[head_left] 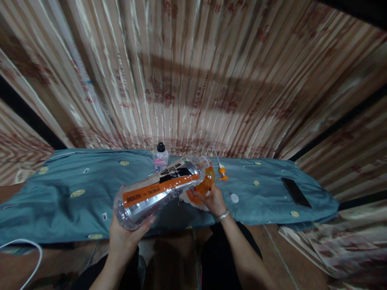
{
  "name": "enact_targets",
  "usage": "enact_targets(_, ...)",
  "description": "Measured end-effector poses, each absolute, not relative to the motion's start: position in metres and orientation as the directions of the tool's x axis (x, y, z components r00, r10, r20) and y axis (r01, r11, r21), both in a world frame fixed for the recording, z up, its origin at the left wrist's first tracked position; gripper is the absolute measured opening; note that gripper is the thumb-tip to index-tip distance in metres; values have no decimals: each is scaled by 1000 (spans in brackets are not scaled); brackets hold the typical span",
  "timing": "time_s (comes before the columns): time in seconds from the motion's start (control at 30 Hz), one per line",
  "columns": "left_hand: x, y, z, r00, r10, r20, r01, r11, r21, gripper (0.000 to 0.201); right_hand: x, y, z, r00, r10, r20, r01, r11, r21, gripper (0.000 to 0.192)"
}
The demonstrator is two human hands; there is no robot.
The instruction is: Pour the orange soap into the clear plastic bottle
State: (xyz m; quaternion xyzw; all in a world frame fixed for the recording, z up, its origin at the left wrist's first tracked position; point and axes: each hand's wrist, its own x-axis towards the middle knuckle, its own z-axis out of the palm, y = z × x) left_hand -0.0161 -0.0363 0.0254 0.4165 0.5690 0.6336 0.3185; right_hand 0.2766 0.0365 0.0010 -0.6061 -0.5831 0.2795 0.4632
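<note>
Clear bottle [160,189], base gripped in left hand [125,235], tilted mouth-first up and right to orange container [205,186] clasped by right hand [213,200]

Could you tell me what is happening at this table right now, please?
A person tips a large clear bottle with an orange label, held at its base by the left hand, so that its open mouth meets an orange container. The right hand steadies that container on the blue cloth. A small black-capped bottle stands behind, a white cap and a dark phone lie to the right.
</note>
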Motion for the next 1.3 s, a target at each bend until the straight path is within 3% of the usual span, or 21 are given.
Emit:
enact_targets(0.9, -19, -31, 17, -464, 870, 164, 49, -160, 986, 85, 280, 38, -10, 173, 964, 202, 398, 119, -910, 55)
enact_targets(1.3, -18, -32, 23, -462, 871, 168, 40, -169, 985, 97, 278, 40, -17, 180, 953, 245, 402, 156, -902, 55)
